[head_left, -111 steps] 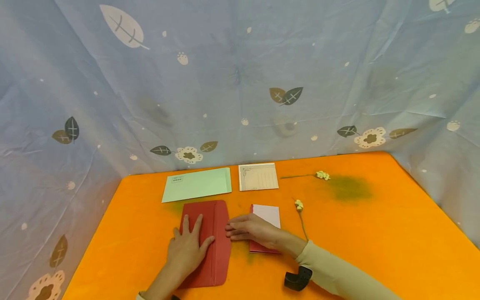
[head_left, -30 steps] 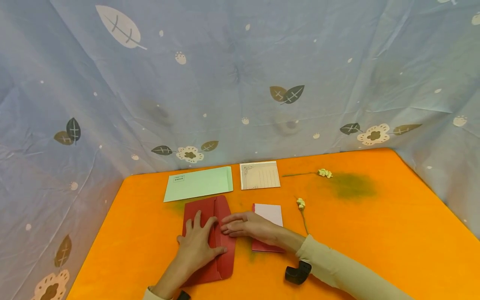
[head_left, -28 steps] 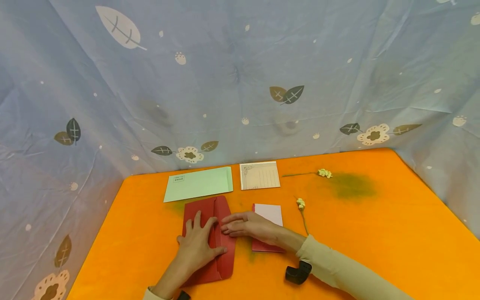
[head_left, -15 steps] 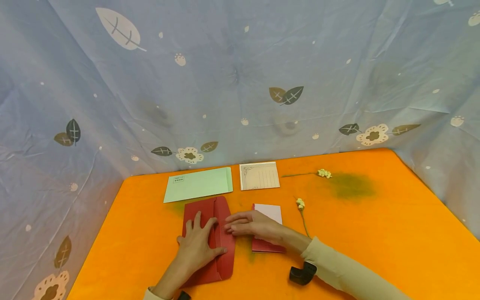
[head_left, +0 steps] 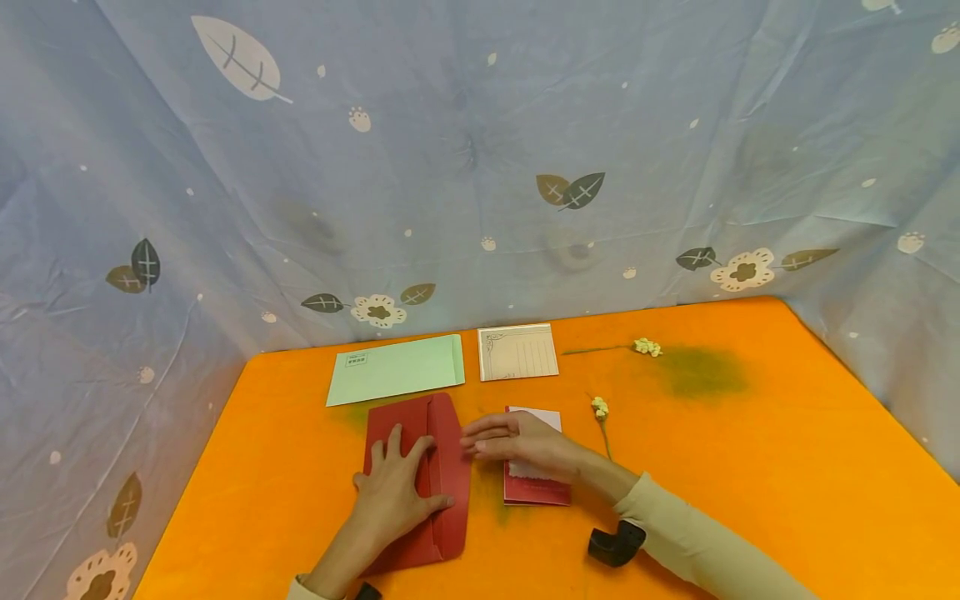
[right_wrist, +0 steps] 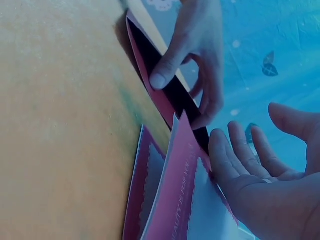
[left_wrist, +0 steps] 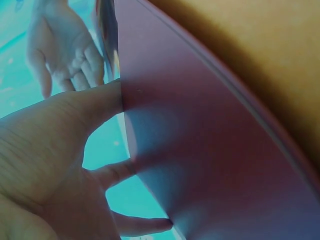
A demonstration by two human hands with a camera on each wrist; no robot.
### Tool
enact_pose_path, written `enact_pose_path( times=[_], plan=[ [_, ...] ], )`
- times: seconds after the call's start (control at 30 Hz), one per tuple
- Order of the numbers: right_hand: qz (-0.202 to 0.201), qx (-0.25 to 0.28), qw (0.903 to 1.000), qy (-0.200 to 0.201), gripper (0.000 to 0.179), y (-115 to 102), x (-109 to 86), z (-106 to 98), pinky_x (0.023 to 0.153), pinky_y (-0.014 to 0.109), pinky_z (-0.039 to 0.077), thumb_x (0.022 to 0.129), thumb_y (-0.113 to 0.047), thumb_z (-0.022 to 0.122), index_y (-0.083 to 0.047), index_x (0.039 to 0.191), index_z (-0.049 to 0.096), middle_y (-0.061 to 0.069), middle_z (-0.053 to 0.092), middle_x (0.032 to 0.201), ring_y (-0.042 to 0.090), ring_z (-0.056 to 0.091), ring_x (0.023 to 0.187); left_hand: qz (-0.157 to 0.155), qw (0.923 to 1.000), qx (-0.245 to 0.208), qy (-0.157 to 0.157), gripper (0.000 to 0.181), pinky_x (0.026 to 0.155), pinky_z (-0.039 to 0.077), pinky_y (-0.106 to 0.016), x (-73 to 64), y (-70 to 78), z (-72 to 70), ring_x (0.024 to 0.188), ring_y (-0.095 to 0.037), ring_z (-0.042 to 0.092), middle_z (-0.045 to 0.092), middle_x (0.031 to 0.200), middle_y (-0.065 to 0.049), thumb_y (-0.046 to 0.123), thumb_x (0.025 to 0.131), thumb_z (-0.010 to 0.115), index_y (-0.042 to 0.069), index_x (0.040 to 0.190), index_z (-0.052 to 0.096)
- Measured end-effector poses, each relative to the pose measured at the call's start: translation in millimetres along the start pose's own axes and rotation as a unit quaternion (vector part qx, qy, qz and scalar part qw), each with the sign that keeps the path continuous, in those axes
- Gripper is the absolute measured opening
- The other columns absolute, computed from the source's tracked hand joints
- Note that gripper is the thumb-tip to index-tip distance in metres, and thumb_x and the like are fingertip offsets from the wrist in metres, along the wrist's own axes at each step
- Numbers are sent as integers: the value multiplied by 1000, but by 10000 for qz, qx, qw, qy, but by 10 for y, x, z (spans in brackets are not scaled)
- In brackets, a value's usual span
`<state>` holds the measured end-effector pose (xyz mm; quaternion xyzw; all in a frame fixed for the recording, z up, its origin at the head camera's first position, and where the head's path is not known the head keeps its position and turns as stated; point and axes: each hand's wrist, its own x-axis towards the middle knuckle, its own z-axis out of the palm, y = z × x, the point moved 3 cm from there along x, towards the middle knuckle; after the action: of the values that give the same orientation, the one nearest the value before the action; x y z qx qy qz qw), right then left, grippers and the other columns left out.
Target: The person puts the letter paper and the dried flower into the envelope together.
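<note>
The red envelope (head_left: 452, 468) is steadied beneath the spread left hand (head_left: 390, 493), apparently so its mouth is parted, while the empty right hand (head_left: 528, 442), fingers extended, is held over the greeting card (head_left: 537, 492).

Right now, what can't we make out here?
Red envelope: head view, middle covered by the left hand; right wrist view, inside lost in shadow.
Red folded card: head view, partly behind the right hand; right wrist view, cropped by bottom edge.
Pale green envelope: head view, box print too small.
Nearer flower sprig: head view, stem's lower end behind the right forearm.
</note>
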<state>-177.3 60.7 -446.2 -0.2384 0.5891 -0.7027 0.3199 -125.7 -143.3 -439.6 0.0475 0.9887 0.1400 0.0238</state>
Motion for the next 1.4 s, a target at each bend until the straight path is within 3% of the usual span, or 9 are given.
enact_pose_path(
  times=[0.2,0.5,0.83,1.4],
  plan=[
    [78,-33,9996,257,49,-50,-46,-85,103,46,44,98,-14,60,13,137,46,30,55,133,38,55,123,13,10000,41,7,80,71,41,-74,12,-10,12,121,-48,37,35,146,-28,54,65,87,20,131,56],
    [-57,60,9994,332,54,-197,-127,-235,105,48,40,100,-14,58,16,140,37,35,46,138,48,46,127,24,10000,15,0,80,70,41,-72,6,0,-3,120,-46,38,35,146,-27,54,64,87,19,130,57],
    [127,43,9987,501,57,-171,-191,-301,104,44,43,99,-15,60,16,140,37,34,47,138,46,49,126,-5,10000,28,-57,81,70,41,-71,1,8,-22,119,-46,38,34,146,-27,55,64,86,20,131,57],
    [323,-959,9880,1163,46,-88,-409,-532,95,32,50,96,-20,65,3,133,53,16,64,126,25,63,115,10,10000,-18,-81,81,69,41,-69,-7,4,-25,121,-46,36,33,147,-27,55,65,86,21,132,55]
  ],
)
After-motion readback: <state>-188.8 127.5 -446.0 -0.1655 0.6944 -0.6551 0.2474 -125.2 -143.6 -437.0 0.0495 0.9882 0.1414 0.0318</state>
